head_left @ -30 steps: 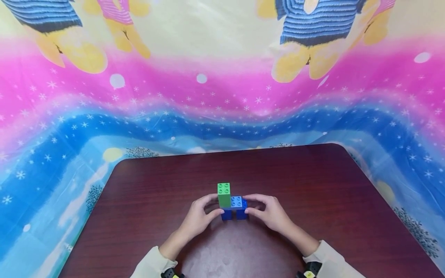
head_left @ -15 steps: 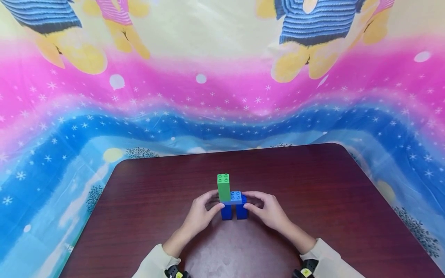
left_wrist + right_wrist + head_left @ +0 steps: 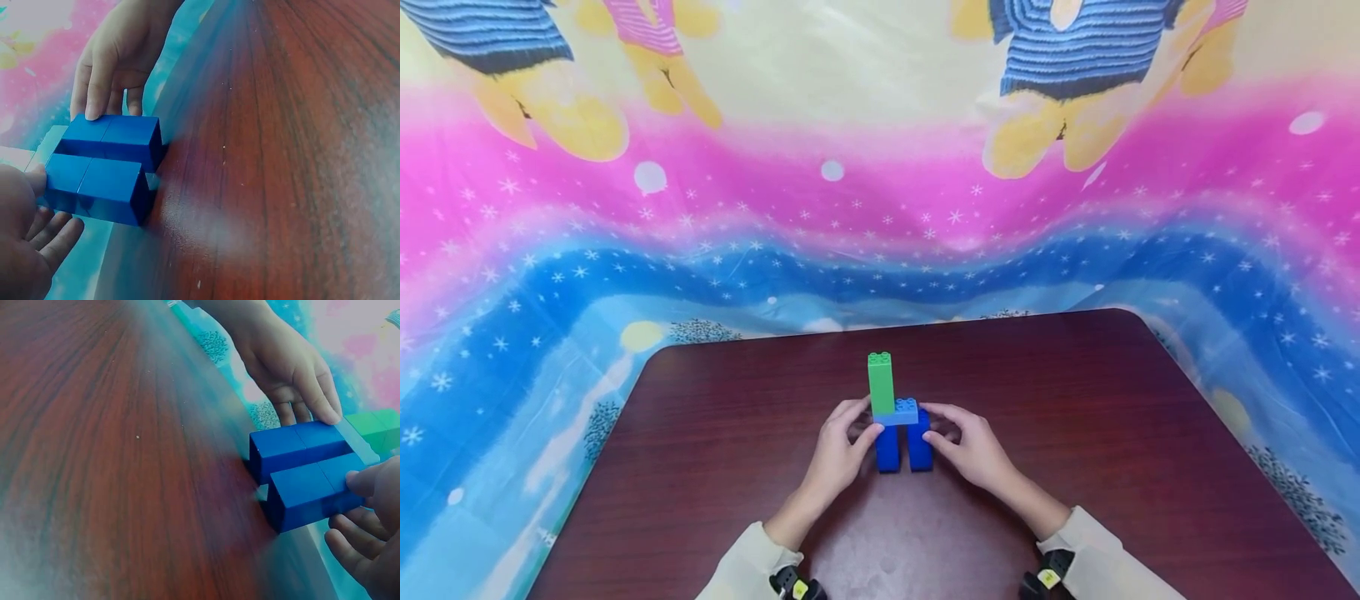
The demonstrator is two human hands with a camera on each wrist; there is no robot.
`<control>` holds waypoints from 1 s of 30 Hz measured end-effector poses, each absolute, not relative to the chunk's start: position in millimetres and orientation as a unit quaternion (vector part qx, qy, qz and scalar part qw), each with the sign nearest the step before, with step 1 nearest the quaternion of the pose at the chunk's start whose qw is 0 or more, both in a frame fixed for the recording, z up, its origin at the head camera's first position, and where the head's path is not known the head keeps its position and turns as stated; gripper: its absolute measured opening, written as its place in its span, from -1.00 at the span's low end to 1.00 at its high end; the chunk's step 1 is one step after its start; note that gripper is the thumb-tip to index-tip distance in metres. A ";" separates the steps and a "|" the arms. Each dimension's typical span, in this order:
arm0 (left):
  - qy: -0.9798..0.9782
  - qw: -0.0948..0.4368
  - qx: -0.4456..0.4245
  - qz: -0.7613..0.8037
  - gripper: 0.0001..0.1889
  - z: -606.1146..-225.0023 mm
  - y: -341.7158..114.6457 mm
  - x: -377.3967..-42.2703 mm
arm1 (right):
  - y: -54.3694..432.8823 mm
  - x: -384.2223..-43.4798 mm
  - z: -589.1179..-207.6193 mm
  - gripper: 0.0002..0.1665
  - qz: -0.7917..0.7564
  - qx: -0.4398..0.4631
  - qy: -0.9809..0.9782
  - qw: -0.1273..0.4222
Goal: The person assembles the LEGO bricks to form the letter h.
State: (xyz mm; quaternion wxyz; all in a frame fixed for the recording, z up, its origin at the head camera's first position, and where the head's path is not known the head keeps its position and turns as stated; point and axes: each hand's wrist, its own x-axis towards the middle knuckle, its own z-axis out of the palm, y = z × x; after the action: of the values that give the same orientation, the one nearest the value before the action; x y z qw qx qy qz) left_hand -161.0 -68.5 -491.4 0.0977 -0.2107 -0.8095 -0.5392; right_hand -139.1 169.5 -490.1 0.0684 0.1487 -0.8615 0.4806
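Note:
A structure of toy building bricks stands on two dark blue legs, the left leg [image 3: 887, 450] and the right leg [image 3: 920, 450], with a gap between them. A light blue brick [image 3: 898, 418] bridges their tops. From its left end rises a green brick tower [image 3: 881, 387] with studs on top. My left hand [image 3: 838, 446] pinches the upper left leg, thumb in front and fingers behind. On the other side my right hand [image 3: 977, 446] pinches the upper right leg the same way. In the left wrist view a seam divides each blue leg [image 3: 111, 178] into two bricks.
Underneath is a dark reddish-brown table [image 3: 1037, 367] with rounded far corners. A printed cloth [image 3: 820, 208] in pink, blue and cream hangs behind and beside it. Black bands [image 3: 1047, 575] with yellow tags circle both wrists below pale sleeves.
The brick structure's top has tipped away from the person, so more of its front shows, while the bottoms of its legs stay nearly in place. Both hands have moved slightly forward with it.

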 end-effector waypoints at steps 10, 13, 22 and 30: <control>-0.804 0.082 -0.203 -0.552 -0.35 -493.9 -68.8 -159.2 | 164.0 -143.8 -493.7 -0.35 0.475 0.140 -0.866 0.074; -0.799 0.064 -0.204 -0.562 -0.37 -495.8 -68.9 -158.9 | 162.8 -144.7 -495.0 -0.34 0.480 0.140 -0.863 0.072; -0.768 0.033 -0.205 -0.606 -0.43 -502.2 -65.0 -160.1 | 162.8 -144.6 -498.6 -0.36 0.511 0.111 -0.850 0.056; -0.770 0.004 -0.194 -0.608 -0.48 -506.1 -63.7 -163.4 | 163.1 -143.2 -496.9 -0.40 0.528 0.064 -0.847 0.019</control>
State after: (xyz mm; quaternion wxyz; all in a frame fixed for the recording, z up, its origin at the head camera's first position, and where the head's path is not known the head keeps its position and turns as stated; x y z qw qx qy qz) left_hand -163.4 -63.7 -506.1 0.0043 -0.1945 -0.7695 -0.6083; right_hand -143.2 163.1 -496.9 0.0191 0.0644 -0.8468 0.5277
